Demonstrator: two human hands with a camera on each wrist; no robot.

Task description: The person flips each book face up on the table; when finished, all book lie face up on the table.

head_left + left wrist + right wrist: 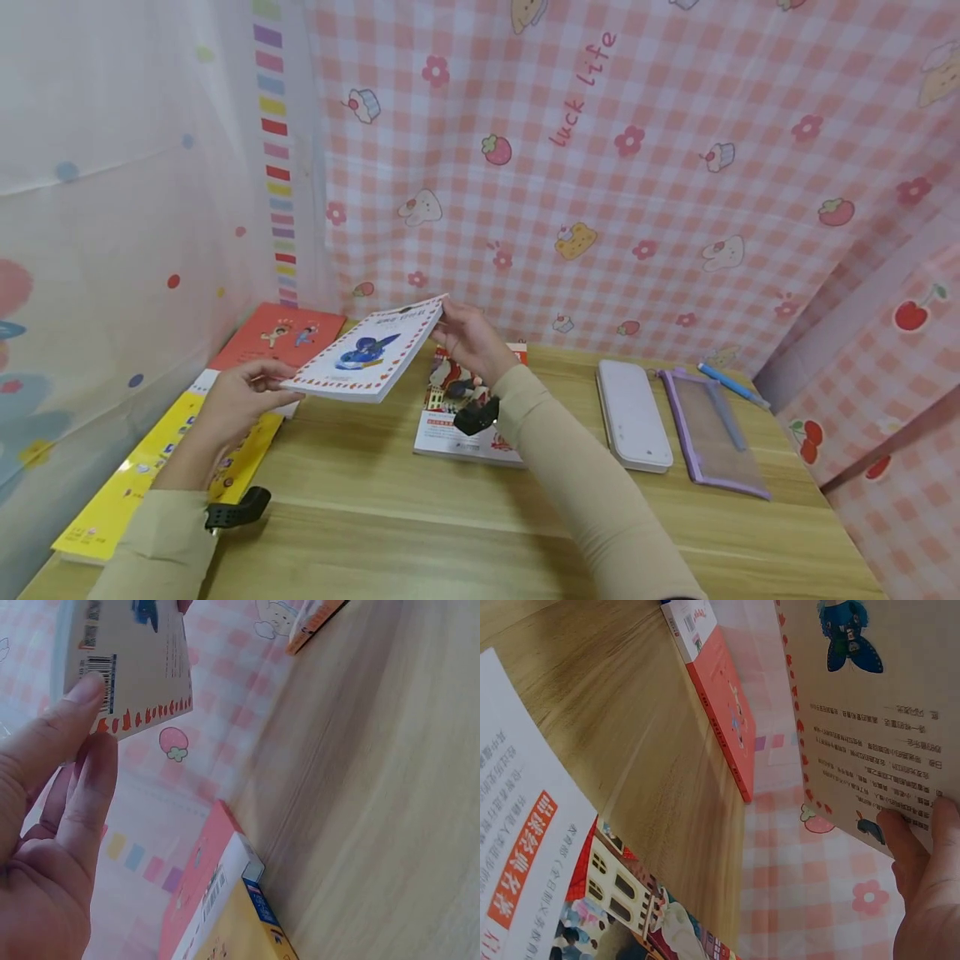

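Note:
Both hands hold a white book [372,348] with a red-patterned border and a blue picture on its cover, tilted above the table. My left hand [238,408] pinches its near left corner; in the left wrist view the thumb lies by the barcode on the back cover [142,667]. At the far right corner my right hand [474,337] grips the book, and in the right wrist view its fingers press the printed back. Below the right forearm lies a book with a colourful street picture [442,425], partly hidden by that arm.
At the left lie a red book [258,333] and a yellow book [112,492]. A white case [636,417], a purple-edged mesh pouch [701,437] and a blue pen [731,385] lie at the right. Pink checked cloth [637,192] hangs behind the wooden table [360,517].

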